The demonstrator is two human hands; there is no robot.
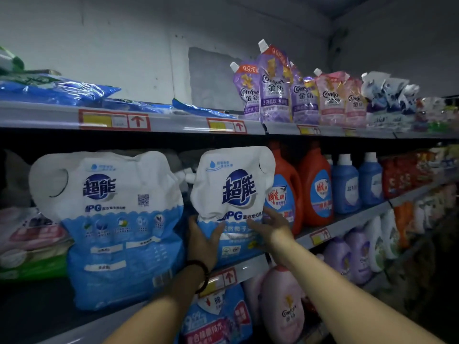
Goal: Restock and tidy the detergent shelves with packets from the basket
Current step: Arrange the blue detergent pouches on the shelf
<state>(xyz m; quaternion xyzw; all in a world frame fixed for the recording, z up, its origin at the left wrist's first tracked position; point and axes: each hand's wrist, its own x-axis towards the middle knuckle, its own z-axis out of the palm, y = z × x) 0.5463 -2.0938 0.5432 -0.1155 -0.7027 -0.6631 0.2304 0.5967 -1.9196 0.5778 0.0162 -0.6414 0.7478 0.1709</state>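
Both hands (pixel 201 240) (pixel 269 225) outstretched, fingers (pixel 270 214) extended

white-and-blue detergent pouch (pixel 232 194), orange-red jugs (pixel 315 184), purple softener pouches (pixel 273 88)

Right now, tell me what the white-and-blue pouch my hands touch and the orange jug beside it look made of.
White-and-blue detergent pouch: soft plastic film, likely matte; it crumples and dents. Orange detergent jug: rigid moulded plastic, apparently glossy; smooth fixed shape, faint sheen.
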